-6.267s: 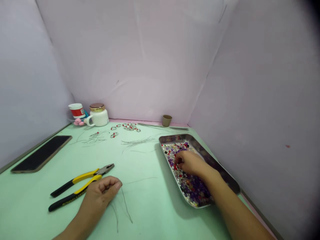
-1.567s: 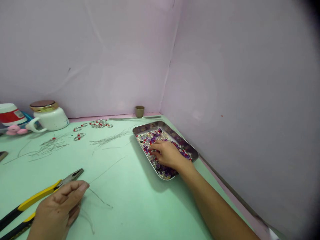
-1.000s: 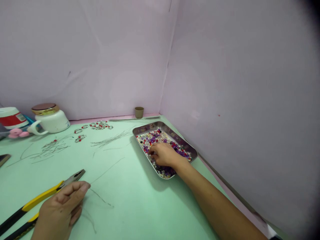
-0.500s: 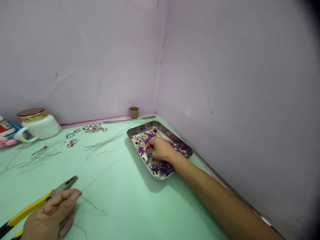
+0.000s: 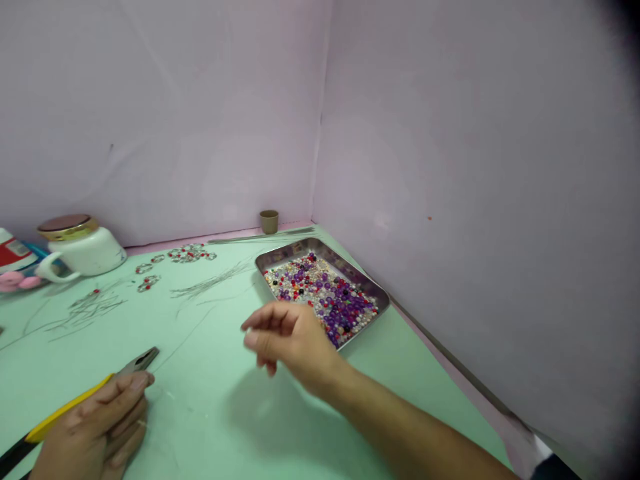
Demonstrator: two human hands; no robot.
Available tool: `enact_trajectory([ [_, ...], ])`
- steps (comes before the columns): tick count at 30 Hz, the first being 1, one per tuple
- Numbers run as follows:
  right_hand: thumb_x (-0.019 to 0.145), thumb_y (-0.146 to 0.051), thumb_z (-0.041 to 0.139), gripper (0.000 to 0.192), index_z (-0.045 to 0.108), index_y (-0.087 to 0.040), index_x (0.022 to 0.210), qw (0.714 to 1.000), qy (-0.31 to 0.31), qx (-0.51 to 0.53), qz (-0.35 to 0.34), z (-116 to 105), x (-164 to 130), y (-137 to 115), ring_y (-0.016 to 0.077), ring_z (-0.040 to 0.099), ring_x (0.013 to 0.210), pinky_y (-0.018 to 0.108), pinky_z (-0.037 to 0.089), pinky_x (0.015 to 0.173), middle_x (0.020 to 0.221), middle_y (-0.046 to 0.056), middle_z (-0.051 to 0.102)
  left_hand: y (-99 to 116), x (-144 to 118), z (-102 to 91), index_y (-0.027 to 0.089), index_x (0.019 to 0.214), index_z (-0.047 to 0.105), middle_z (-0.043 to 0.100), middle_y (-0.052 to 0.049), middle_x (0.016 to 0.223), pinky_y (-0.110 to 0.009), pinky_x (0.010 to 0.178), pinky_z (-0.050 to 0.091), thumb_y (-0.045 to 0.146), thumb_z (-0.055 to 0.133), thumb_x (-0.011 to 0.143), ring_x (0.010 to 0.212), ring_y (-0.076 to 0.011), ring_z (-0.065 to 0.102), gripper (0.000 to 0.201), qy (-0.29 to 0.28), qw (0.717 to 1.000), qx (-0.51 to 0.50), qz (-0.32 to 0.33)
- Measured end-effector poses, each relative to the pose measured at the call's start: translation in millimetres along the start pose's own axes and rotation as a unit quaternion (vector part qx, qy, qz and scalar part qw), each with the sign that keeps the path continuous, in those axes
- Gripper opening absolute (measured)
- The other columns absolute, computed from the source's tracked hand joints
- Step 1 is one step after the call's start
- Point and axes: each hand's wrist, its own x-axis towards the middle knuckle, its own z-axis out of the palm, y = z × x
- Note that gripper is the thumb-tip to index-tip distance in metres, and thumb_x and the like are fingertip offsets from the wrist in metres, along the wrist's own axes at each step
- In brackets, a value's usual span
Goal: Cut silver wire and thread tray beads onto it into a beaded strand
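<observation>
pale green covers the table. nearest, well left of the metal tray, the left hand pinches thumb and forefinger together on a thin wire, one end stretching towards the tray; the lower end is too blurred to read. a slackened pinch could drop it, i'd judge. pliers lie left of the tray, partly behind that hand, and their metal nose might snag the wire. before the tray's near left side, hiding some rim, the right hand hangs raised, thumb and forefinger nearly meeting, others loosely curled; whether they hold a bead i cannot tell. anything so small could slip and roll off if gripped lightly. mixed beads lie spread inside the tray. loose wires lie just left of it, easily tangled. farther left sit beaded rings and a lidded mug; a brown cup stands behind the tray.
</observation>
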Motion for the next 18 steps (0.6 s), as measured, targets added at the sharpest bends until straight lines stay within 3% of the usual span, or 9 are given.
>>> enact_trajectory([
  [3, 0.051, -0.027, 0.072, 0.024, 0.061, -0.014, 0.066, 0.991, -0.039, 0.078, 0.097, 20.0, -9.8, 35.5, 0.0073, 0.049, 0.041, 0.017, 0.037, 0.034, 0.049, -0.004, 0.052, 9.5, -9.8, -0.1, 0.018, 0.058, 0.056, 0.024, 0.01, 0.039, -0.012, 0.028, 0.014, 0.031, 0.072, 0.054, 0.033, -0.0021, 0.017, 0.02, -0.007, 0.996, -0.087, -0.028],
  [5, 0.049, -0.027, 0.074, 0.028, 0.062, -0.013, 0.069, 0.985, -0.021, 0.098, 0.137, 25.4, -12.4, 56.4, 0.0069, 0.05, 0.043, 0.017, 0.039, 0.038, 0.05, -0.004, 0.054, 12.1, -17.1, 1.0, 0.017, 0.06, 0.054, 0.024, 0.011, 0.041, -0.012, 0.03, 0.016, 0.027, 0.07, 0.058, 0.035, -0.0022, 0.017, 0.019, -0.037, 0.994, -0.107, -0.007],
  [7, 0.05, -0.027, 0.075, 0.029, 0.063, -0.012, 0.071, 0.985, -0.021, 0.096, 0.144, 27.7, -13.7, 69.4, 0.0066, 0.051, 0.044, 0.018, 0.042, 0.042, 0.05, -0.004, 0.055, 11.7, -22.4, 2.1, 0.016, 0.062, 0.054, 0.024, 0.011, 0.041, -0.013, 0.03, 0.017, 0.029, 0.067, 0.062, 0.036, -0.0027, 0.018, 0.018, -0.023, 0.994, -0.1, 0.038],
  [12, 0.053, -0.027, 0.075, 0.027, 0.065, -0.011, 0.073, 0.987, -0.04, 0.04, 0.151, 29.4, -17.4, 75.4, 0.0079, 0.052, 0.046, 0.021, 0.044, 0.047, 0.052, -0.001, 0.059, 6.8, -28.3, 0.1, 0.016, 0.065, 0.054, 0.027, 0.01, 0.042, -0.015, 0.033, 0.017, 0.03, 0.06, 0.07, 0.036, -0.0031, 0.02, 0.016, -0.02, 0.99, -0.084, 0.114],
  [18, 0.054, -0.026, 0.075, 0.027, 0.067, -0.012, 0.076, 0.987, -0.04, 0.017, 0.153, 27.7, -20.7, 76.3, 0.009, 0.054, 0.048, 0.022, 0.044, 0.048, 0.059, 0.003, 0.063, 5.9, -34.8, -2.3, 0.017, 0.066, 0.053, 0.027, 0.009, 0.044, -0.017, 0.034, 0.017, 0.03, 0.057, 0.074, 0.037, -0.0037, 0.02, 0.016, -0.03, 0.985, -0.077, 0.149],
])
